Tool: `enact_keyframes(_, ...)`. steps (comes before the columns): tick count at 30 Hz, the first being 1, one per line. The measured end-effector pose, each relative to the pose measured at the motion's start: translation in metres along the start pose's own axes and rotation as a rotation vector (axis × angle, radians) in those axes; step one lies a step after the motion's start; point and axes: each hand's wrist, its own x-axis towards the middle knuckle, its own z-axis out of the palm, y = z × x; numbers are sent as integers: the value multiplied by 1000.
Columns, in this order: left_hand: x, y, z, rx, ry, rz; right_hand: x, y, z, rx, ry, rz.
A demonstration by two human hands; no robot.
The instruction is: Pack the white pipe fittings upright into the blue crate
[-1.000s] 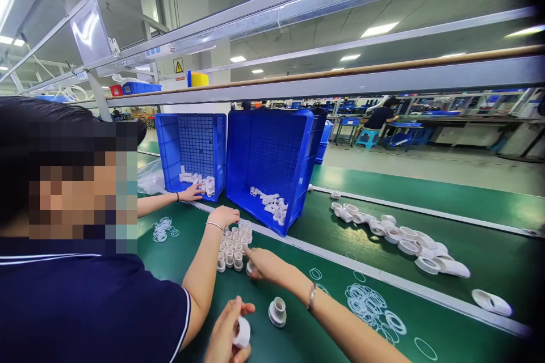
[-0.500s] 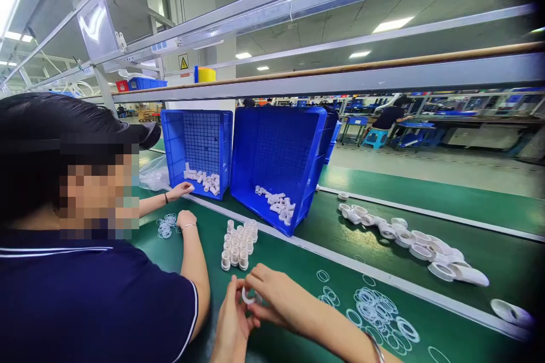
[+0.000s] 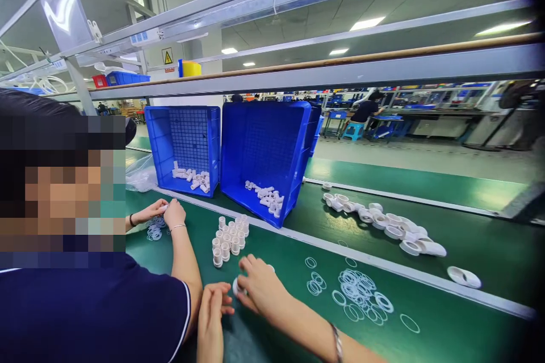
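My right hand (image 3: 263,289) is closed around a white plastic pipe fitting (image 3: 237,287), low over the green work surface (image 3: 289,295). Much of the fitting is hidden by my fingers; a white edge also shows behind my knuckles. Just left of it is my left hand (image 3: 213,303), fingers loosely bent and apart, with nothing seen in it. Beyond my hands a block of upright white fittings (image 3: 230,238) stands in rows. To the right lies a loose pile of thin, clear-white rings (image 3: 357,289), with several single rings around it.
Two blue crates (image 3: 183,136) lie on their sides, white fittings inside. Larger white fittings (image 3: 383,224) lie in a line beyond the pale rail (image 3: 340,249). On my left a co-worker (image 3: 106,317) handles something beside another ring pile (image 3: 155,228). A metal shelf beam (image 3: 298,76) crosses above.
My hands have come apart; the right one has taken the fitting slightly left and down, and the left has let go. The co-worker's hands have come together. The view has shifted right.
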Motion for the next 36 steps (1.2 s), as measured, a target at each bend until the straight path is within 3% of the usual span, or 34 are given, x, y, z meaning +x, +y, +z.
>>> enact_keyframes(3, 3, 19, 12, 433, -206, 326, -43, -4, 16, 17, -94, -36)
enact_keyframes(5, 9, 30, 25, 632, -339, 467, -70, 2, 25, 75, -34, -6)
enact_keyframes(9, 30, 35, 51, 881, -520, 607, -98, 23, 26, 166, 142, 77)
enact_keyframes(14, 60, 22, 64, 1054, -640, 701, -89, 35, 11, 184, 32, 19)
enact_keyframes(18, 82, 14, 73, 1160, -737, 794, -109, 44, -18, -49, -60, -1)
enact_keyframes(21, 86, 27, 118, 1005, -687, 1163, -181, 57, -77, -98, -50, 91)
enact_keyframes(23, 63, 51, 165, 812, -700, 1401, -260, 54, -128, -151, -56, 207)
enact_keyframes(25, 15, 83, 214, 625, -797, 1553, -352, 36, -172, -137, 67, 452)
enact_keyframes(27, -49, 115, 256, 439, -933, 1613, -443, 8, -196, -67, 257, 727)
enact_keyframes(28, -82, 129, 275, 342, -1006, 1640, -484, -6, -197, -54, 335, 848)
enact_keyframes(30, -142, 148, 306, 181, -1137, 1677, -553, -30, -180, -48, 426, 1050)
enact_keyframes(32, -192, 158, 331, 104, -1278, 1692, -602, -45, -144, 18, 406, 1228)
enact_keyframes(34, -231, 161, 350, 108, -1418, 1697, -629, -51, -102, 114, 349, 1336)
enact_keyframes(36, -263, 163, 363, 151, -1585, 1681, -639, -50, -67, 188, 299, 1388)
